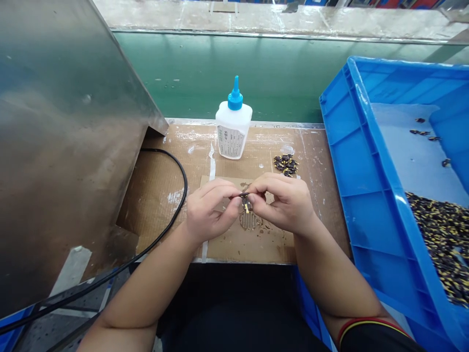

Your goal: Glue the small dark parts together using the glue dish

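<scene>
Between the fingertips of both hands is a small black-and-yellow part [246,201], too small to name more exactly. My left hand [214,208] pinches it from the left. From the other side my right hand [280,200] pinches it with thumb and forefinger. Both hands hover over a cardboard sheet [227,244] that bears a worn, ribbed patch [248,221]. A small pile of similar black-and-yellow parts [286,165] lies just beyond my right hand. Behind the hands stands a white squeeze bottle [233,129] with a blue nozzle cap.
On the right sits a large blue crate [370,195] holding many black-and-yellow parts [439,239]. A big metal panel [69,127] rises on the left, with a black cable [183,195] curving past it. A green surface [286,78] runs behind the cardboard-covered bench [164,137].
</scene>
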`<state>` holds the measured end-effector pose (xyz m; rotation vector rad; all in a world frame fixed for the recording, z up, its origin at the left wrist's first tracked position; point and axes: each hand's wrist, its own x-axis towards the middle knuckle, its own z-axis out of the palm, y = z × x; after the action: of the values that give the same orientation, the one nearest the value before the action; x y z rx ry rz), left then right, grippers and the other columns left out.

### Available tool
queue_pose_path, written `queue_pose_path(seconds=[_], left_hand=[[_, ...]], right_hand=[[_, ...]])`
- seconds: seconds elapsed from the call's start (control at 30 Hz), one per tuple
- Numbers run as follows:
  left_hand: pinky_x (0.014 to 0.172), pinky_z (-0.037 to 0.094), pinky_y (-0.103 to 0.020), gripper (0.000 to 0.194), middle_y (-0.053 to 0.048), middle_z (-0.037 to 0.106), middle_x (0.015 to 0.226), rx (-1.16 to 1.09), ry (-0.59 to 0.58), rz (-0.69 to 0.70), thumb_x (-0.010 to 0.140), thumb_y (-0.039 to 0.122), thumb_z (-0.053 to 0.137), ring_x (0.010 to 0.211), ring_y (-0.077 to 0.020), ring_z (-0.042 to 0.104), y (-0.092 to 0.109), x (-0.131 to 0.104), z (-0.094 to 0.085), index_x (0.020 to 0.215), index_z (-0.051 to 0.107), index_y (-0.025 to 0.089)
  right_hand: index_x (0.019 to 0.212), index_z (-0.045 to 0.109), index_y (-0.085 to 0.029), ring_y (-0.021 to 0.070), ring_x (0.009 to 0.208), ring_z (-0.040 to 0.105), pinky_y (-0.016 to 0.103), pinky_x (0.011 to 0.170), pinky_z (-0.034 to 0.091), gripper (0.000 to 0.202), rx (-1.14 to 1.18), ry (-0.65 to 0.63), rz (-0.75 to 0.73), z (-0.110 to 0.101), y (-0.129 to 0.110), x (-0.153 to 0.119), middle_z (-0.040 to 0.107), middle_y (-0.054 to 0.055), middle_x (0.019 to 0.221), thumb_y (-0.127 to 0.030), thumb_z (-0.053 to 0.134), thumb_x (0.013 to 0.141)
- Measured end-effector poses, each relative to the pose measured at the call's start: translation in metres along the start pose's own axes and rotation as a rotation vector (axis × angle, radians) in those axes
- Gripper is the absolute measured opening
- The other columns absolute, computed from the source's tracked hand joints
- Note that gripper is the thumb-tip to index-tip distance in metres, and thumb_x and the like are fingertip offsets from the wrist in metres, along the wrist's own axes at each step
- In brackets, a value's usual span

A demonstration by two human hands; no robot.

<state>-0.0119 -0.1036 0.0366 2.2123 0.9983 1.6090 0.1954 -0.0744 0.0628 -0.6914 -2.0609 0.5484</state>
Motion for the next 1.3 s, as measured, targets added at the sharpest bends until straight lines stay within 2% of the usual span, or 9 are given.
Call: queue_pose_path(seconds=[0.37, 0.7, 0.9, 0.97, 1.03, 1.13, 1.2, 1.3], left_hand=[[0.072, 0.061, -0.028, 0.007, -0.004, 0.073, 0.086, 0.033, -0.055, 0.061, 0.098, 0.012, 0.064, 0.076, -0.0152, 0.070, 0.000, 0.002, -0.001, 0.096, 0.066, 0.019], [0.075, 0.062, -0.026, 0.010, -0.004, 0.073, 0.086, 0.004, -0.068, -0.012, 0.096, 0.010, 0.063, 0.078, -0.0140, 0.071, 0.002, 0.001, 0.000, 0.092, 0.065, 0.019], [0.076, 0.061, -0.025, 0.010, -0.003, 0.075, 0.085, -0.006, -0.025, -0.044, 0.095, 0.011, 0.064, 0.078, -0.0132, 0.070, 0.001, -0.001, 0.002, 0.089, 0.067, 0.018], [0.073, 0.059, -0.024, 0.011, -0.003, 0.074, 0.080, -0.104, -0.029, -0.202, 0.096, 0.014, 0.066, 0.074, -0.0125, 0.069, 0.001, -0.001, 0.003, 0.086, 0.069, 0.017], [0.064, 0.056, -0.023, 0.016, -0.003, 0.072, 0.076, -0.351, -0.062, -0.509, 0.098, 0.021, 0.066, 0.067, -0.0118, 0.066, 0.000, 0.001, 0.003, 0.083, 0.071, 0.016], [0.050, 0.050, -0.020, 0.019, -0.003, 0.067, 0.071, -0.810, -0.093, -0.970, 0.094, 0.027, 0.067, 0.058, -0.0108, 0.061, 0.000, 0.006, 0.002, 0.081, 0.070, 0.014], [0.045, 0.045, -0.017, 0.018, -0.002, 0.063, 0.068, -0.997, -0.093, -1.117, 0.088, 0.028, 0.071, 0.056, -0.0099, 0.058, 0.000, 0.010, 0.002, 0.079, 0.070, 0.013], [0.040, 0.038, -0.015, 0.021, -0.002, 0.060, 0.064, -1.136, -0.126, -1.164, 0.084, 0.030, 0.076, 0.053, -0.0088, 0.053, 0.000, 0.012, 0.001, 0.074, 0.068, 0.013]], right_hand=[[0.088, 0.071, -0.020, 0.0106, 0.064, 0.063, 0.023, 0.060, 0.052, 0.011, 0.116, -0.038, 0.068, 0.002, 0.000, -0.001, 0.073, -0.001, 0.079, -0.017, 0.066, 0.097], [0.080, 0.071, -0.018, 0.0089, 0.062, 0.059, 0.023, 0.058, 0.046, 0.012, 0.180, -0.007, 0.198, 0.009, -0.003, -0.003, 0.070, -0.002, 0.073, -0.015, 0.066, 0.090], [0.078, 0.072, -0.017, 0.0079, 0.057, 0.055, 0.021, 0.052, 0.044, 0.011, 0.204, 0.018, 0.264, 0.011, -0.004, -0.002, 0.067, -0.003, 0.068, -0.014, 0.068, 0.088], [0.082, 0.075, -0.016, 0.0083, 0.056, 0.058, 0.020, 0.050, 0.046, 0.011, 0.272, 0.012, 0.312, 0.010, -0.002, -0.002, 0.069, -0.002, 0.068, -0.016, 0.070, 0.093], [0.093, 0.079, -0.016, 0.0106, 0.062, 0.067, 0.021, 0.055, 0.055, 0.012, 0.333, 0.015, 0.329, 0.009, 0.001, -0.002, 0.075, 0.000, 0.075, -0.020, 0.070, 0.099], [0.112, 0.081, -0.018, 0.0153, 0.082, 0.076, 0.026, 0.069, 0.065, 0.016, 0.256, 0.064, 0.185, 0.010, 0.005, -0.002, 0.082, 0.005, 0.097, -0.017, 0.069, 0.101], [0.116, 0.080, -0.020, 0.0164, 0.087, 0.076, 0.028, 0.070, 0.066, 0.022, 0.163, 0.096, 0.041, 0.012, 0.007, -0.001, 0.081, 0.007, 0.105, -0.013, 0.069, 0.099], [0.113, 0.080, -0.021, 0.0162, 0.084, 0.075, 0.028, 0.068, 0.067, 0.021, 0.107, 0.118, -0.054, 0.017, 0.008, -0.001, 0.080, 0.007, 0.103, -0.009, 0.070, 0.099]])
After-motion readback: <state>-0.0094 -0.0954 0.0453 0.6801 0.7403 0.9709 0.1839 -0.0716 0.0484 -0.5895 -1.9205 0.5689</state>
